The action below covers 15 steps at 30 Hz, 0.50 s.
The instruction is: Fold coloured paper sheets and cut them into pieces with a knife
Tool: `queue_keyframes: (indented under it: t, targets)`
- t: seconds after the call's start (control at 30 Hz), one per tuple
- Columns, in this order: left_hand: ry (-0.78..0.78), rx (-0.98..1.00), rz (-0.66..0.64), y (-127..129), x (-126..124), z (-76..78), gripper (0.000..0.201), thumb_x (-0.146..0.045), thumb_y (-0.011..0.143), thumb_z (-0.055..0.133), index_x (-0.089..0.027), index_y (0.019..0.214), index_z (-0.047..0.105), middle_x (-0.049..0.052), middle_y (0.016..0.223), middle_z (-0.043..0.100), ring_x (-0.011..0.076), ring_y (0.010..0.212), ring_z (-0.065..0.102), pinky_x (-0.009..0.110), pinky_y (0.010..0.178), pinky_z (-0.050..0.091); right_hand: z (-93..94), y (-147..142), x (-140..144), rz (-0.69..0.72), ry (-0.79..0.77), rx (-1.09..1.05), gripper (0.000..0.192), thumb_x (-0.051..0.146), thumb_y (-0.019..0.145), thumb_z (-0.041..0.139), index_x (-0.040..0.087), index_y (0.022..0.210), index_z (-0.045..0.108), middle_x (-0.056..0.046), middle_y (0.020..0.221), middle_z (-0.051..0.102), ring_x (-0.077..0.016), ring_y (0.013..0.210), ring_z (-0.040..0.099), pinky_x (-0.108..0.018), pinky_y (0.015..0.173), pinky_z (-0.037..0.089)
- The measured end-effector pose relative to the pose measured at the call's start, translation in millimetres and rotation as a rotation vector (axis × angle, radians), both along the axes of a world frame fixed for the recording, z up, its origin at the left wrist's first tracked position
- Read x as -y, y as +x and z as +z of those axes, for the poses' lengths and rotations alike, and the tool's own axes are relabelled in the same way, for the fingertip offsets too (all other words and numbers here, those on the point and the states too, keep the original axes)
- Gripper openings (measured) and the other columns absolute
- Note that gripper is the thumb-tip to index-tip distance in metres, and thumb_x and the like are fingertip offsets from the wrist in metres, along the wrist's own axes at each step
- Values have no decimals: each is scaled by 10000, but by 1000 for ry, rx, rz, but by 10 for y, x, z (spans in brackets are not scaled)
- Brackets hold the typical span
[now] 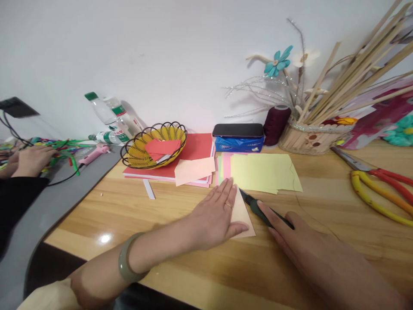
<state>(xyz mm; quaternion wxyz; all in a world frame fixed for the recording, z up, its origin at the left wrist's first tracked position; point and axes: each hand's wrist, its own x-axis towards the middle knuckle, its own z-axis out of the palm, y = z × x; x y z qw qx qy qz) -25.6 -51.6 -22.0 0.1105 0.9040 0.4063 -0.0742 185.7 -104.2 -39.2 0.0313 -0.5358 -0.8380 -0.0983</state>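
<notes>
My left hand (217, 211) lies flat with its fingers stretched out, pressing a peach-coloured piece of paper (242, 215) onto the wooden table. Part of that paper is hidden under the palm and fingers. In my right hand (306, 241) is a dark green utility knife (258, 212), its tip touching or very close to the paper's upper right edge. Just beyond the fingertips lie yellow paper sheets (264, 172), with pink and green ones showing at their left side. Another peach paper piece (195, 170) rests on a stack of red paper (200, 146).
A yellow woven basket (135, 155) holds red paper pieces. Behind are a blue tissue pack (238, 144) with a phone (238, 130) on top and a maroon thread spool (276, 125). Large scissors (380, 176) lie at right. At left, another person's hand (35, 161) is near a pink glue gun (97, 153).
</notes>
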Motion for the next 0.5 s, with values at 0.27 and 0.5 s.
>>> queue_keyframes:
  t: [0.27, 0.5]
  targets:
    - [20, 35, -7, -7, 7, -7, 792, -555, 914, 250, 45, 1392, 54, 265, 1457, -25, 287, 1339, -121, 445, 1112, 126, 42, -7, -35, 119, 118, 65, 743, 2, 637, 417, 159, 1363, 384, -77, 747, 638, -201, 374, 572, -349, 301, 475]
    - [1, 85, -2, -31, 3, -30, 797, -556, 906, 283, 26, 1398, 51, 257, 1466, -3, 287, 1352, -95, 463, 1106, 147, 74, -31, -84, 66, 77, -87, 573, 67, 824, 278, 175, 1386, 312, -126, 928, 667, -192, 481, 632, -332, 391, 524]
